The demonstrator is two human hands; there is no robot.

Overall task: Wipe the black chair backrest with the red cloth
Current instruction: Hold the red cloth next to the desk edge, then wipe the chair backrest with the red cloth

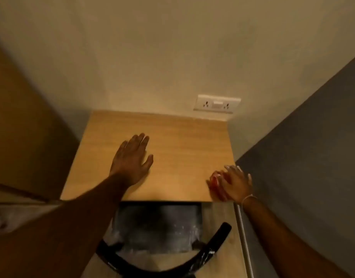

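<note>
Both hands sit over the desk: right hand [235, 184] bunching the crumpled red cloth [215, 180], left hand [132, 157] spread flat, the curved black chair backrest [210, 247] nearer, below.

Desk top [182, 141]: light honey-tan wood laminate, faint horizontal grain streaks, darker line along the near edge.

Cloth [215, 182]: red, with paler pinkish highlights, blurred; bunched under the right hand [235, 182].

Chair backrest [204, 255]: glossy black curved band, a few whitish smears and glints near its right end. Chair seat [158, 227]: dull charcoal, mottled with pale grey dusty patches toward the edges.

Wall [152, 57] behind the desk: plain warm cream, no pattern. Right-hand wall [313, 147]: flat slate grey. Left panel [22, 117]: brown wood tone.

Socket plate [217, 104]: white, dark pin holes.

Wrist thread [247, 198]: whitish.
</note>
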